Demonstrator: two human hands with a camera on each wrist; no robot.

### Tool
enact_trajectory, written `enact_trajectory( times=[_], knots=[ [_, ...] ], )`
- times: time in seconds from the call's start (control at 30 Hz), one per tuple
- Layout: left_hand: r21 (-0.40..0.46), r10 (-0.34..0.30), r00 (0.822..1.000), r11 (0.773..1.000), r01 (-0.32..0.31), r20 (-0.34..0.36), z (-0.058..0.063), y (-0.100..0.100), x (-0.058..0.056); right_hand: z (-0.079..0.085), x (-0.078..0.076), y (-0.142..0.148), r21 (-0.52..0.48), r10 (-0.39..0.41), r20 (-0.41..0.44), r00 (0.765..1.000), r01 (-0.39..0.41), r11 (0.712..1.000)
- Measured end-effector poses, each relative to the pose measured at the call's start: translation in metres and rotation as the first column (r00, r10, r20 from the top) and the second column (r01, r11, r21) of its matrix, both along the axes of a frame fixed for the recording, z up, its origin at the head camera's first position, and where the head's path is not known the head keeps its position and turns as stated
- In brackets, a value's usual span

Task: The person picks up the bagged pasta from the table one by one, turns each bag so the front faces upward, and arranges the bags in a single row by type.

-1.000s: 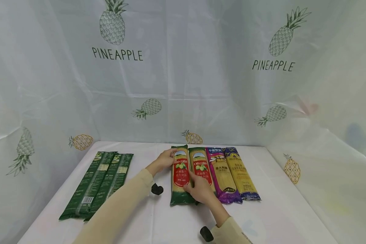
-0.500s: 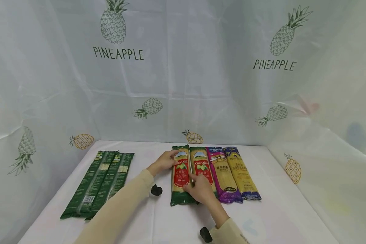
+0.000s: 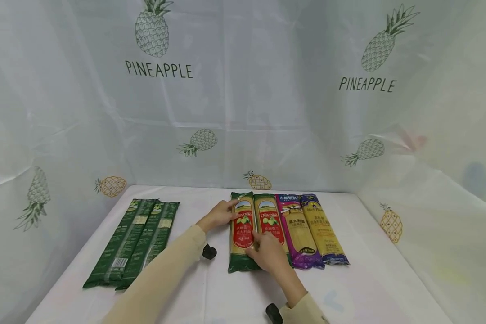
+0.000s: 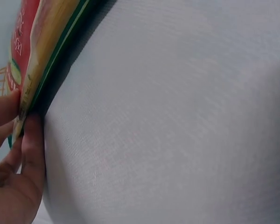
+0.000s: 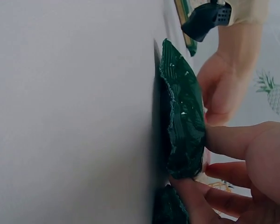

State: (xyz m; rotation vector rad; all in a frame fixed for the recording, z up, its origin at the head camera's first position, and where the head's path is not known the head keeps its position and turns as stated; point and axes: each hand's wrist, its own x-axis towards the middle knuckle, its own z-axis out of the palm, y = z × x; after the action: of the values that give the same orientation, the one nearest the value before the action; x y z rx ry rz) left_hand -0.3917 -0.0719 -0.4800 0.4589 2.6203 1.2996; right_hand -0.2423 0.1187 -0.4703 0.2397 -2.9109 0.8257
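Observation:
A green and gold spaghetti packet [image 3: 243,229] with a red Olivoila label lies face up in the middle of the table. My left hand [image 3: 220,214] pinches its left edge near the top. In the left wrist view the thumb [image 4: 4,109] is on the label side, with a finger at the underside. My right hand [image 3: 270,254] grips the lower right edge; in the right wrist view the thumb [image 5: 228,140] presses the face near the dark green end [image 5: 182,116], with fingers at the side edge. A matching spaghetti packet [image 3: 269,216] lies right beside it, partly covered by the right hand.
A purple-edged pasta packet [image 3: 299,229] and a yellow and blue one [image 3: 321,227] continue the row to the right. Two green packets [image 3: 121,243] lie back side up at the left, overlapping, partly behind the left sleeve [image 3: 162,274]. A pineapple-print curtain [image 3: 267,99] stands behind the table.

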Motion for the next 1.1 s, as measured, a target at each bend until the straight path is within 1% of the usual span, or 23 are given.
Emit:
enact_trajectory(
  times=[0.07, 0.2, 0.27, 0.3, 0.4, 0.47, 0.57, 0.67, 0.77, 0.87, 0.97, 1.1],
  knots=[
    [0.006, -0.024, 1.000, 1.000, 0.024, 0.008, -0.003, -0.001, -0.004, 0.001, 0.002, 0.002, -0.006, 0.003, 0.007, 1.000, -0.003, 1.000],
    [0.080, -0.075, 0.993, 0.995, 0.067, 0.091, -0.007, -0.004, -0.012, 0.001, 0.003, 0.003, -0.007, -0.006, 0.004, 1.000, 0.006, 1.000],
    [0.113, -0.089, 0.988, 0.991, 0.075, 0.125, -0.008, -0.006, -0.013, 0.000, 0.003, 0.003, 0.007, -0.006, 0.001, 1.000, 0.006, 1.000],
    [0.109, -0.092, 0.988, 0.991, 0.079, 0.120, -0.011, -0.006, -0.017, 0.001, 0.003, 0.004, 0.014, -0.005, 0.000, 1.000, 0.005, 1.000],
    [0.073, -0.071, 0.993, 0.995, 0.065, 0.091, -0.015, -0.007, -0.022, 0.001, 0.002, 0.005, 0.028, 0.002, -0.007, 1.000, -0.002, 1.000],
    [0.041, -0.045, 0.995, 0.998, 0.041, 0.085, -0.020, -0.006, -0.028, 0.002, 0.001, 0.006, 0.023, 0.008, -0.001, 1.000, -0.008, 1.000],
    [0.020, -0.008, 0.994, 1.000, 0.006, 0.110, -0.024, -0.006, -0.033, 0.002, 0.001, 0.006, 0.002, 0.022, 0.005, 1.000, -0.022, 1.000],
    [0.013, 0.013, 0.990, 1.000, -0.015, 0.139, -0.027, -0.005, -0.037, 0.000, 0.001, 0.005, -0.014, 0.026, 0.014, 1.000, -0.026, 1.000],
    [-0.003, 0.028, 0.990, 1.000, -0.028, 0.136, -0.027, -0.004, -0.035, -0.002, 0.000, 0.005, -0.010, 0.024, 0.004, 1.000, -0.024, 1.000],
    [-0.055, 0.045, 0.993, 0.998, -0.039, 0.109, -0.023, -0.002, -0.028, -0.004, -0.001, 0.006, -0.002, 0.024, -0.009, 1.000, -0.024, 1.000],
    [-0.090, 0.056, 0.995, 0.995, -0.049, 0.077, -0.014, -0.001, -0.017, -0.006, -0.001, 0.006, -0.001, 0.027, -0.009, 1.000, -0.027, 1.000],
    [-0.091, 0.059, 0.996, 0.994, -0.052, 0.074, -0.004, -0.001, -0.005, -0.008, 0.001, 0.009, -0.004, 0.038, -0.001, 0.999, -0.038, 0.999]
  ],
)
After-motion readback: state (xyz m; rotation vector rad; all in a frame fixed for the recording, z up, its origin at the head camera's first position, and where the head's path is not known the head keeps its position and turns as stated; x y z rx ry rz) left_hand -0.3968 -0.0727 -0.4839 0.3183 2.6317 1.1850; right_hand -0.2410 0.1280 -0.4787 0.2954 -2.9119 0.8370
